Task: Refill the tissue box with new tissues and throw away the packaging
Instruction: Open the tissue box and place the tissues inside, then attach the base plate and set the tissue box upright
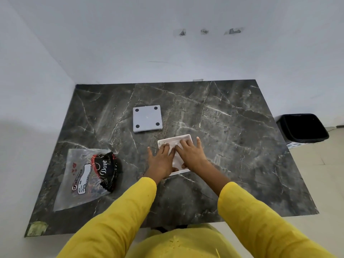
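A white square tissue box (184,139) lies open on the dark marble table (232,146), with white tissues (172,144) showing inside it. My left hand (162,161) and my right hand (191,153) rest flat on the tissues with fingers spread, pressing down into the box. The box's grey square base panel (147,118), with a black foot at each corner, lies apart on the table, farther back. The clear plastic tissue packaging (83,175), printed with red and black markings, lies flat at the table's front left.
A black waste bin (301,128) stands on the floor beyond the table's right edge. White walls close in behind and to the left. A patch of green tape (37,228) marks the front left corner.
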